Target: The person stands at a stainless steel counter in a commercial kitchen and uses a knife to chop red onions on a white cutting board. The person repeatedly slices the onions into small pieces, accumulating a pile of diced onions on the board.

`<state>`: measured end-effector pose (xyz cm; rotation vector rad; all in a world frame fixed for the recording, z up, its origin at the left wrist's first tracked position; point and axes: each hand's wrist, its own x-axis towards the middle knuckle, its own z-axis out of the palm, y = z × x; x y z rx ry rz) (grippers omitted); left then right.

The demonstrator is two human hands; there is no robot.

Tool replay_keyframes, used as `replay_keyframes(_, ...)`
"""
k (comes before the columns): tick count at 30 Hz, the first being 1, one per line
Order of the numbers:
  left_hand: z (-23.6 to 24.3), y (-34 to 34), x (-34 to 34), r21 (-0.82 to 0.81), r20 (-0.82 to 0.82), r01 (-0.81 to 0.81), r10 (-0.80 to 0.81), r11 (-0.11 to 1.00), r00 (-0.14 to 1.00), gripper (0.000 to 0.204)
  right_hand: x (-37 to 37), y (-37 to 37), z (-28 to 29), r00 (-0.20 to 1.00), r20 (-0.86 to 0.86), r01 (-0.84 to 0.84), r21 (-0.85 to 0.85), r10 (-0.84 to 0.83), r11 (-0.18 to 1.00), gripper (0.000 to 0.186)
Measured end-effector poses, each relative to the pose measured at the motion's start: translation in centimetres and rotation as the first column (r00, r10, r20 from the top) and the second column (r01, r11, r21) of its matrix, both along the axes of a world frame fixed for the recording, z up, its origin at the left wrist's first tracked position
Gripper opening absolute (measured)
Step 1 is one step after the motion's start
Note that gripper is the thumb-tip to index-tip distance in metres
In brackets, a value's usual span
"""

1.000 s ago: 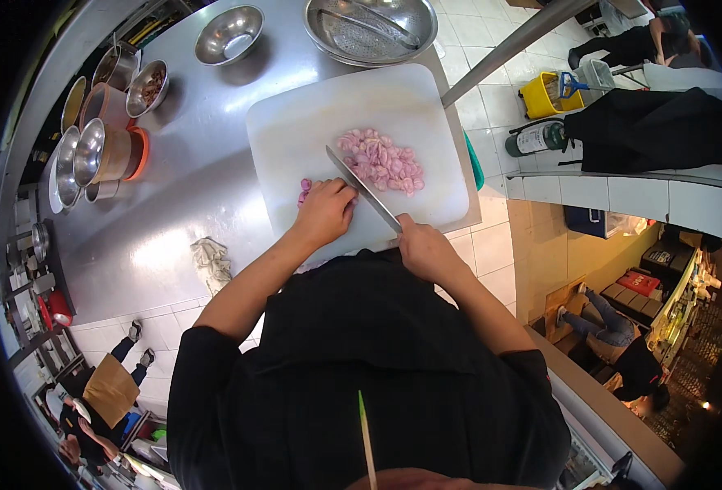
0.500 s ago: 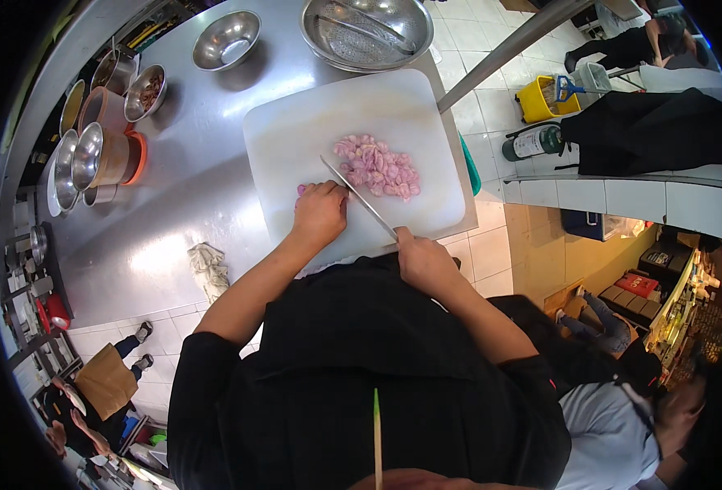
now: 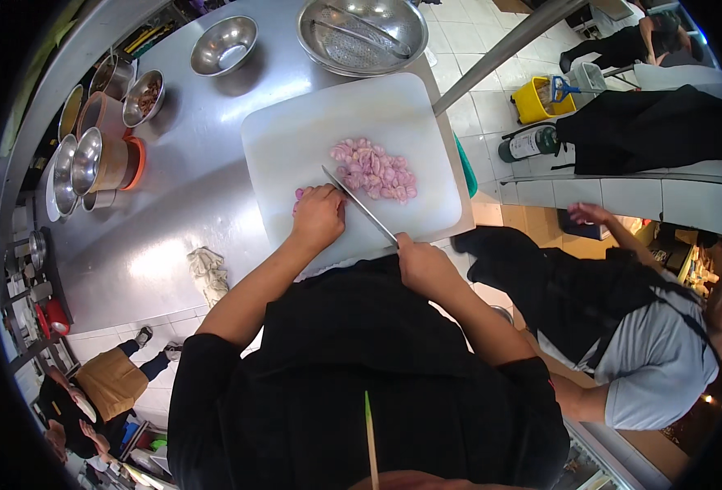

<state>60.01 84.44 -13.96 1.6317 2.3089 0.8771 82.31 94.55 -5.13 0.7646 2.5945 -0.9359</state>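
My left hand (image 3: 318,214) is on the white cutting board (image 3: 275,135), fingers curled over purple shallot (image 3: 299,194), which they mostly hide. My right hand (image 3: 418,260) grips the handle of a kitchen knife (image 3: 363,209); the blade runs diagonally up-left, right beside my left fingertips. Past the blade, a loose pile of sliced pink shallots (image 3: 377,171) lies spread on the board.
Steel bowls (image 3: 224,46), a colander with tongs (image 3: 353,53), stacked containers (image 3: 105,122) and a cloth (image 3: 206,269) sit on the steel counter (image 3: 173,204). Co-workers stand at right (image 3: 647,343), lower left (image 3: 108,384) and top right (image 3: 630,49). A yellow bucket (image 3: 537,102) is beyond.
A co-worker in a grey shirt and dark apron has come in at my right, one arm reaching out. My hands still grip shallot and knife, with only slight movement of the blade.
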Motion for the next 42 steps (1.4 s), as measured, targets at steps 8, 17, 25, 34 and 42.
replay_keyframes(8,-0.2,0.1,0.0,0.011,-0.012,-0.021,0.021,1.0,1.0,0.007,-0.1,0.4,-0.4,0.999,0.049,0.01,-0.028,-0.009,1.0,0.022)
replay_keyframes(17,-0.3,-0.1,0.2,0.069,-0.005,-0.003,0.003,0.998,1.0,0.006,-0.1,0.4,-0.6,0.998,0.062,0.017,-0.044,-0.014,0.999,0.024)
replay_keyframes(25,-0.4,0.0,0.2,0.094,-0.021,-0.032,0.034,0.995,0.999,0.006,-0.6,0.9,0.0,0.994,0.106,0.003,-0.04,0.001,0.999,0.024)
replay_keyframes(34,-0.2,-0.4,0.3,0.093,-0.05,-0.023,0.028,0.995,0.998,0.007,0.1,-0.3,0.1,0.998,0.065,0.023,-0.043,-0.02,0.999,0.025)
replay_keyframes(42,-0.4,-0.6,0.4,0.082,-0.024,-0.007,0.009,0.997,1.0,0.006,0.0,-0.2,0.4,0.997,0.075,0.021,-0.034,-0.018,0.999,0.027)
